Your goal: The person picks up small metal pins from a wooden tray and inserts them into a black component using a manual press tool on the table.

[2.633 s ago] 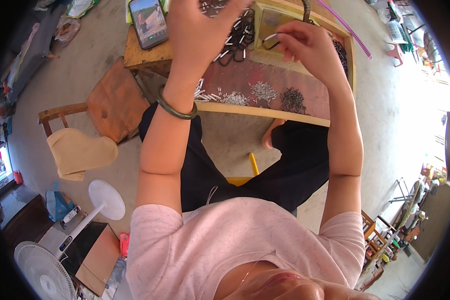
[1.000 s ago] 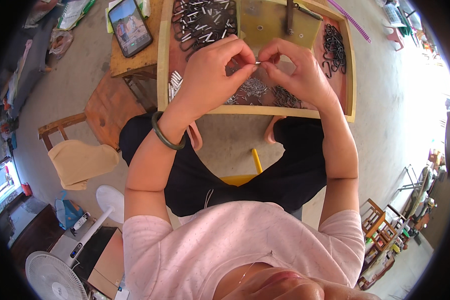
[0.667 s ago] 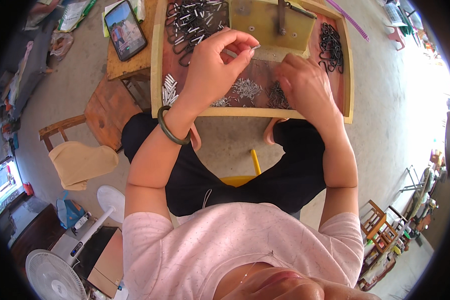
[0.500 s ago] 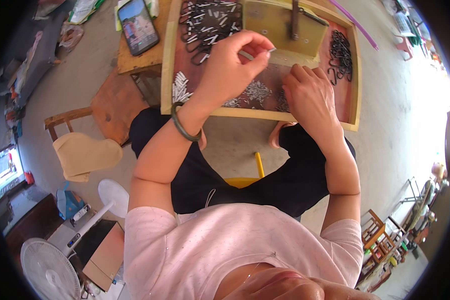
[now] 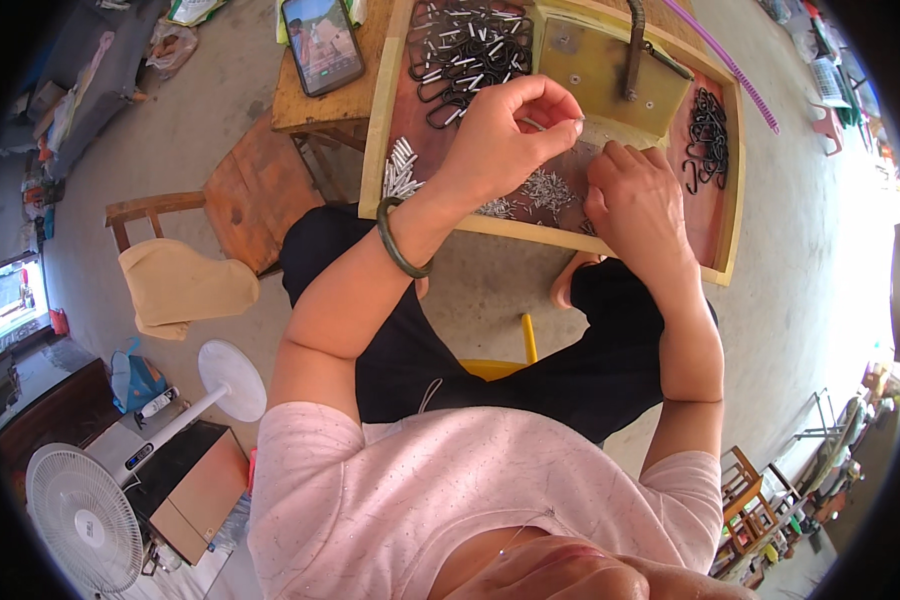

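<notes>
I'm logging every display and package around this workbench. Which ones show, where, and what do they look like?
Phone: flat on the wooden table left of the tray, dark rectangle, lit colourful screen.
Screen: far left edge, glowing pale rectangle.
Cardboard box: floor, lower left, brown with a dark top.

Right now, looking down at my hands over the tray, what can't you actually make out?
Head view only:
- What the left hand pinches: too small, covered by its fingertips.
- What the right hand presses on: hidden under the palm.
- The small silver pieces: too fine to tell their shape.
- The wooden tray: far edge cut off at the top.
</notes>
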`<state>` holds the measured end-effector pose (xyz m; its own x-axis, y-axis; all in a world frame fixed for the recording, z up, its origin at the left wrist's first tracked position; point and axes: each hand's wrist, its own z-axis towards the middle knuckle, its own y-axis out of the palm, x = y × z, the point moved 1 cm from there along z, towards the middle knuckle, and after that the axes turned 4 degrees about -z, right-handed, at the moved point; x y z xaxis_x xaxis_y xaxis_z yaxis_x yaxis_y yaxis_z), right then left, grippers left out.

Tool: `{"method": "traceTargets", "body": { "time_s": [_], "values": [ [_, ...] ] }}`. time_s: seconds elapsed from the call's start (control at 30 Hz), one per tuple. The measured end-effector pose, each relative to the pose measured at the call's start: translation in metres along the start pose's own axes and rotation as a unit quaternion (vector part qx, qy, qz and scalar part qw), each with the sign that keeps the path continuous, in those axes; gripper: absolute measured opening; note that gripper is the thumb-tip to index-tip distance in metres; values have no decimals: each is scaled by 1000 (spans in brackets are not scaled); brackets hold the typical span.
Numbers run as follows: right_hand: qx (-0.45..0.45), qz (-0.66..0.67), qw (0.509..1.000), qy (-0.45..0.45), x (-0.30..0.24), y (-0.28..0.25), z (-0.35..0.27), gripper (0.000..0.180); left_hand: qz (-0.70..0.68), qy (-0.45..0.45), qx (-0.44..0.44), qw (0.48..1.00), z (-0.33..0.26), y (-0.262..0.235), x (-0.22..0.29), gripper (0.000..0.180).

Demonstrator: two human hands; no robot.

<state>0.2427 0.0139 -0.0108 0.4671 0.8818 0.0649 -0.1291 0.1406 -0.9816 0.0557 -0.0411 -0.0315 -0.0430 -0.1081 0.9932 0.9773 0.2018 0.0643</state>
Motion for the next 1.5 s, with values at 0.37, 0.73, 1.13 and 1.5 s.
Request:
{"method": "traceTargets", "body": {
  "time_s": [0.37, 0.73, 1.13, 1.5],
  "values": [
    [57, 698, 689, 187, 21, 2, 15, 11, -109, -67, -66, 990, -7, 2, 6, 11],
    [73, 692, 701, 154, 14, 5, 17, 10, -158, -49, -88, 982, -6, 2, 10, 10],
    [151, 588, 786, 116, 5, 7, 19, 10, -201, -72, -94, 972, -5, 0, 7, 5],
    [81, 126, 987, -55, -1, -1, -10, 8, -160, -18, -45, 986, -1, -22, 1, 3]
  ]
}}
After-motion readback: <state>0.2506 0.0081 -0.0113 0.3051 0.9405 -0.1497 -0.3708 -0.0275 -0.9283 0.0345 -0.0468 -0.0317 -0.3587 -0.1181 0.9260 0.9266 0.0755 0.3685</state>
